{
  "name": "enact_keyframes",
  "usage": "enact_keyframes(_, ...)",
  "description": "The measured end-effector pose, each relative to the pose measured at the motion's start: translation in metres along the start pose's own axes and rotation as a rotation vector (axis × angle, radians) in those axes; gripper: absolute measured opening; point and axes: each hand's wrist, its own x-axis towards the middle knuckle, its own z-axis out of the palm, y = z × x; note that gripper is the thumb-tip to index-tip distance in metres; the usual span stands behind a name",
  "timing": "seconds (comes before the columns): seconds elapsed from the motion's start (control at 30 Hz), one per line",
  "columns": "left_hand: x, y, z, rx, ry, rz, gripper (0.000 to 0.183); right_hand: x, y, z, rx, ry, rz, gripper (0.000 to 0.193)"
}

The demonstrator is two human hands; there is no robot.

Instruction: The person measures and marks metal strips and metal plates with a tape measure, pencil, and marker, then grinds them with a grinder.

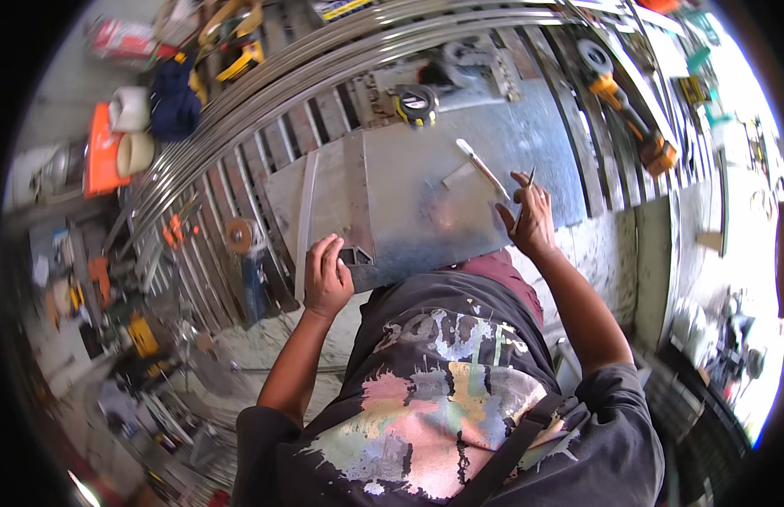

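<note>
A grey metal sheet lies on the slatted bench in front of me. At its near left corner, my left hand is closed, fingers bent together against a dark angular block with an open triangular middle. A long pale flat strip runs away from me beside that hand. My right hand is raised over the sheet's right part, holding a thin pointed pencil-like tool between its fingers. A white marker lies by its fingertips, next to a small flat pale piece.
A tape measure sits at the sheet's far edge. Long metal rods cross the bench behind. One angle grinder lies left, and a yellow-black cordless power tool right. An orange container stands far left.
</note>
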Motion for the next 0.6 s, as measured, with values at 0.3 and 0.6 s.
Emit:
enact_keyframes(0.3, -0.026, 0.062, 0.017, 0.266, 0.249, -0.786, 0.062, 0.069, 0.026, 0.022, 0.255, -0.317, -0.173, 0.026)
enact_keyframes(0.6, -0.011, -0.001, 0.008, 0.424, 0.124, -0.950, 0.063, 0.131, 0.018, 0.019, 0.197, -0.184, -0.339, 0.029)
